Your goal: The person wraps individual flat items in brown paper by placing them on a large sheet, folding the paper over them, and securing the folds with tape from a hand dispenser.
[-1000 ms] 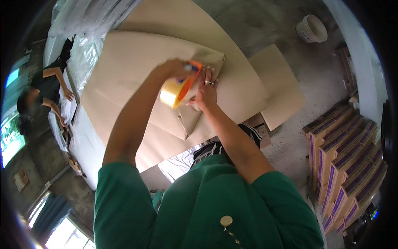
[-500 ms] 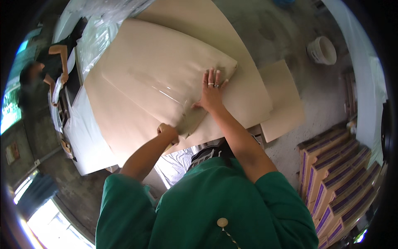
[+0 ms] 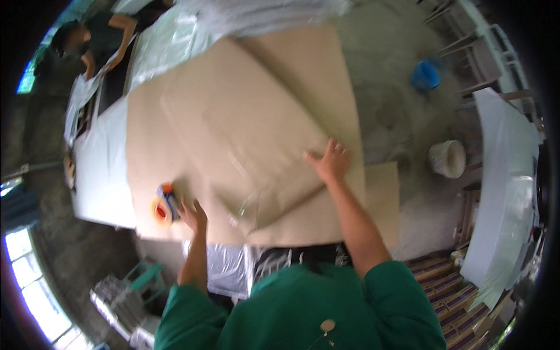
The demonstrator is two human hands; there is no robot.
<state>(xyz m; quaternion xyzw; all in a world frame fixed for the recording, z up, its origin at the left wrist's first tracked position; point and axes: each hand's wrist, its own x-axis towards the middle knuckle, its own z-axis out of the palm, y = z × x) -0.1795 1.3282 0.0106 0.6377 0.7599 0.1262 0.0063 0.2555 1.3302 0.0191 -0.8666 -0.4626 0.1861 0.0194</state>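
A large brown paper wrapping [image 3: 274, 125] covers a flat, bulky bundle on the work surface in front of me. Clear tape [image 3: 251, 205] shines at its near folded corner. My left hand [image 3: 194, 216] is left of that corner, fingers apart, right beside a tape dispenser [image 3: 168, 195] with an orange and blue frame and a yellowish roll. Whether the fingertips touch the dispenser I cannot tell. My right hand [image 3: 332, 162] lies spread on the right edge of the wrapped bundle, thumb pointing left.
At the upper left a co-worker [image 3: 96, 41] leans over plastic-wrapped material. Plastic-covered stacks [image 3: 268, 14] stand beyond the paper. On the floor to the right are a blue bucket [image 3: 426, 76] and a white bucket [image 3: 448, 158]. Stacked cartons [image 3: 449, 297] fill the lower right, a green stool [image 3: 146, 277] the lower left.
My left hand has left the near corner, moved left and opened; the tape dispenser now shows beside it. My right hand has shifted along the bundle's right edge. The view has shifted too.
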